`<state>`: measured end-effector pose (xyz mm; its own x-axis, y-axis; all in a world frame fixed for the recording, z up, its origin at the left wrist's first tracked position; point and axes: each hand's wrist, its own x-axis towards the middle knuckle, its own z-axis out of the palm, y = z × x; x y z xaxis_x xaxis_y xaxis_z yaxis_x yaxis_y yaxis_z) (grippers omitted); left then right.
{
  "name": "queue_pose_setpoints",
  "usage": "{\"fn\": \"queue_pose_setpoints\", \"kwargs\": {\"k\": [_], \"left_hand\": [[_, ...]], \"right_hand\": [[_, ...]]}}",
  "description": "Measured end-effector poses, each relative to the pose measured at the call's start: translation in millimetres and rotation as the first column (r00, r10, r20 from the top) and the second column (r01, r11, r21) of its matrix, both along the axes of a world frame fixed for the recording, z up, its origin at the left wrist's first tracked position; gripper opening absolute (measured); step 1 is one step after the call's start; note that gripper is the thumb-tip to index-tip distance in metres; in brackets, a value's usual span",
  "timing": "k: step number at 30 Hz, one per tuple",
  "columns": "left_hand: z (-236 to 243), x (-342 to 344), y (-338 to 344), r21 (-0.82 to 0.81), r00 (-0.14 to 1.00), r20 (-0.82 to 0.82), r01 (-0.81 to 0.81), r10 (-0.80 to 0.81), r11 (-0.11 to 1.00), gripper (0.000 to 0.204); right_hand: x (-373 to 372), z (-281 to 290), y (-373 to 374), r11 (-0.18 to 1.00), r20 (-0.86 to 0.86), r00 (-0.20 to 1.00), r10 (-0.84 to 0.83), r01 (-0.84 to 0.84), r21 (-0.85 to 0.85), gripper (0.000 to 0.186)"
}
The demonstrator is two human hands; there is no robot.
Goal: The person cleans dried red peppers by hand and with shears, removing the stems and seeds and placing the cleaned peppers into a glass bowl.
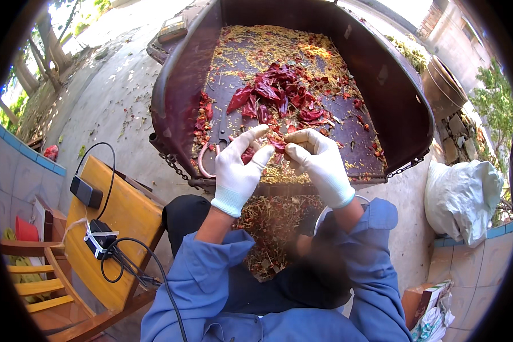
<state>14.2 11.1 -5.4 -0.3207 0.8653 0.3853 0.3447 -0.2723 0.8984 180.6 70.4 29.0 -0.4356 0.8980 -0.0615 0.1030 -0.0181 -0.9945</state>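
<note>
My two hands wear white gloves and meet over the near edge of a dark red cart bed [359,163]. My left hand [240,166] is closed with a dried red chili pepper [247,155] showing between its fingers and thumb. My right hand [321,166] pinches a torn piece of dried red chili [277,142] that lies between both hands' fingertips. Just left of my left hand rest scissors [203,161] with pink handles, blades pointing away. Beyond the hands sits a pile of whole dried red chilies [273,85].
Yellow seeds [256,43] and red scraps cover much of the bed. High walls [179,85] border it. A wooden chair [111,228] holding black adapters and cables stands at left. At right are a white sack [463,196] and a brown pot [443,85]. Debris [276,228] lies between my legs.
</note>
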Motion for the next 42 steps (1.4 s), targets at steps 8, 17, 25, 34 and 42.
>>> {"fn": "queue_pose_setpoints", "kwargs": {"k": [8, 17, 25, 34, 42], "left_hand": [[-8, 6, -4, 0.074, 0.896, -0.437, 0.125, -0.080, 0.989, 0.021], [2, 11, -14, -0.166, 0.711, 0.672, 0.417, -0.207, 0.893, 0.015], [-9, -11, -4, 0.188, 0.158, 0.955, 0.328, -0.250, 0.926, 0.024], [-4, -11, -4, 0.310, 0.124, 0.902, 0.481, -0.414, 0.820, 0.025], [-3, -11, -1, 0.087, 0.367, 0.891, 0.440, -0.267, 0.894, 0.021]], "right_hand": [[7, -6, -2, 0.957, 0.161, 0.985, 0.056, -0.099, 0.272, 0.025], [12, -1, 0, 0.907, -0.445, 0.889, 0.105, -0.269, -0.324, 0.019], [15, -8, 60, 0.978, 0.078, 0.983, -0.167, 0.155, 0.143, 0.021], [3, -66, 125, 0.630, 0.645, 0.473, -0.600, -0.218, 0.745, 0.023], [11, -57, 117, 0.701, 0.540, 0.677, -0.500, -0.049, 0.711, 0.016]]}}
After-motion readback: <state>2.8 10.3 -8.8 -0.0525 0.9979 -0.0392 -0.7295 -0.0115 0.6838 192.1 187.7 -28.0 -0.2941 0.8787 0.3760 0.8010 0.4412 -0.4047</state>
